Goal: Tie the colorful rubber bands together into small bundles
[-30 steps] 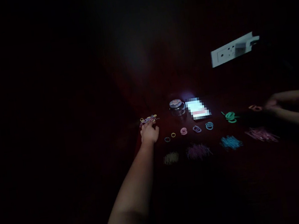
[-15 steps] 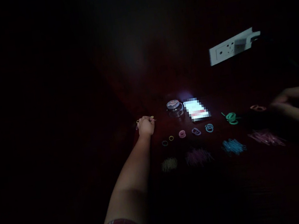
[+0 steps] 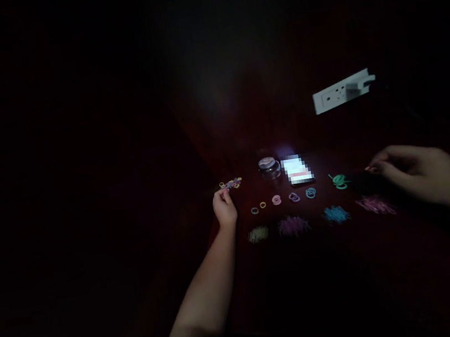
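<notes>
My left hand [image 3: 225,207] is closed at the near edge of a small mixed heap of coloured bands [image 3: 233,183]; what its fingertips pinch is too small to make out. On the right, my right hand [image 3: 413,170] has thumb and forefinger together over the orange bands, which are mostly hidden. Left of it lie green bands [image 3: 339,181]. A row holds blue [image 3: 311,193], purple [image 3: 294,197], pink [image 3: 276,200] and yellow bands [image 3: 262,205], plus a dark ring [image 3: 255,210]. Nearer are piles of pale yellow [image 3: 258,234], purple [image 3: 294,226], blue [image 3: 336,214] and pink bands [image 3: 376,205].
A clear jar with a patterned lid [image 3: 266,162] stands behind the row, beside a lit phone [image 3: 298,170]. A white socket panel [image 3: 334,96] with a plug is on the wall at the back right. The surroundings are very dark.
My left hand has drawn back from the mixed heap, uncovering it. My right hand has moved left to the orange bands. The view has shifted slightly.
</notes>
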Motion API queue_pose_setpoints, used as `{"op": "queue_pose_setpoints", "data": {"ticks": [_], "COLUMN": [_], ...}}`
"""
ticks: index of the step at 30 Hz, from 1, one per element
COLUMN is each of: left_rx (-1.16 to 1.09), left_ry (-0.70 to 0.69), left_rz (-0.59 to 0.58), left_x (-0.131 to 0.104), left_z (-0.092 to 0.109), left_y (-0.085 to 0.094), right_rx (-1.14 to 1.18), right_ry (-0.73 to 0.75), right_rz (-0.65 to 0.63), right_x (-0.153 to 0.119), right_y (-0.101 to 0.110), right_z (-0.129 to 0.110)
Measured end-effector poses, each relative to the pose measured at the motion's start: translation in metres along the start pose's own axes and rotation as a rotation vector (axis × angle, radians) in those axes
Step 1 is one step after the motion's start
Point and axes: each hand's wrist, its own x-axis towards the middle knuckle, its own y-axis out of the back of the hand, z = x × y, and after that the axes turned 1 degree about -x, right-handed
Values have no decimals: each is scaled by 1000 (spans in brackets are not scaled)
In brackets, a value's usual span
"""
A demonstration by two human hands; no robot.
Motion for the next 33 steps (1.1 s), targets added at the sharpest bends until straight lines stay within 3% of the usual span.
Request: {"op": "queue_pose_setpoints", "data": {"ticks": [3, 7, 10, 12, 20, 27, 33], "left_rx": [-95, -323, -374, -369, -388, -444, -482], "left_ry": [-153, -482, -644, -704, -725, -742, -770], "left_rz": [-76, -171, -200, -194, -334, -296, -323], "left_x": [-25, -54, -66, -69, -68, -65, -65], "left_z": [42, 97, 110, 108, 112, 111, 112], "left_y": [14, 23, 28, 32, 34, 36, 39], "right_rx": [27, 62, 132, 175, 165, 153, 103], "right_ry": [90, 367, 334, 300, 461, 580, 555], "right_rz": [-84, -286, -365, -377, -329, -432, -406], "right_x": [-5, -12, -15, -17, -30, -28, -27], "right_y": [-9, -31, -53, -65, -69, -71, -72], "right_z": [-24, -95, -140, -152, -123, -120, -118]}}
